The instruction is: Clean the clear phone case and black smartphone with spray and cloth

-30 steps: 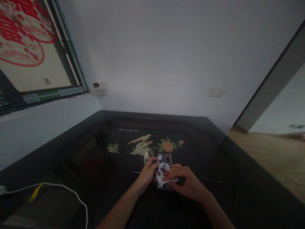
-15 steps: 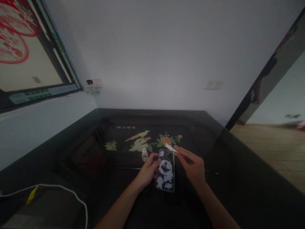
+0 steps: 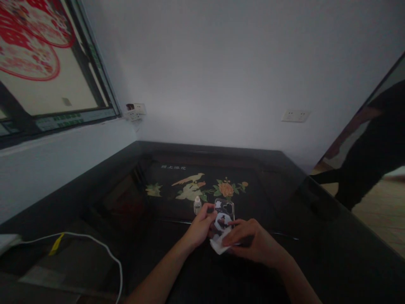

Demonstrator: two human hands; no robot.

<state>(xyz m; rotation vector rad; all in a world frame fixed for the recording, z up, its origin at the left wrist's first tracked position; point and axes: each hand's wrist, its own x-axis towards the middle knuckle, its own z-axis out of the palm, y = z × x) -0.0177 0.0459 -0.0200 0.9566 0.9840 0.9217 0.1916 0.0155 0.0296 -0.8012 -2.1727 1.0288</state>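
A clear phone case (image 3: pixel 218 215) with white cartoon figures is held tilted above the dark table by my left hand (image 3: pixel 200 226), its fingers closed on the left edge. My right hand (image 3: pixel 249 240) pinches a white tissue (image 3: pixel 219 245) and presses it against the lower part of the case. The tissue and fingers hide that lower end. Just beyond my left hand stands a small clear bottle (image 3: pixel 197 205) with a white cap, upright on the table.
The glossy black table (image 3: pixel 177 154) bears a bird-and-flower picture (image 3: pixel 190 185). A white cable (image 3: pixel 95 240) with a yellow tag curves along the left. Wall sockets (image 3: pixel 295 115) are behind. On the right, a person in dark clothes (image 3: pixel 376 139) is beside the table.
My right hand has moved the tissue from the top right of the phone case down onto its lower part. A person has come into view at the right. The view has shifted slightly.
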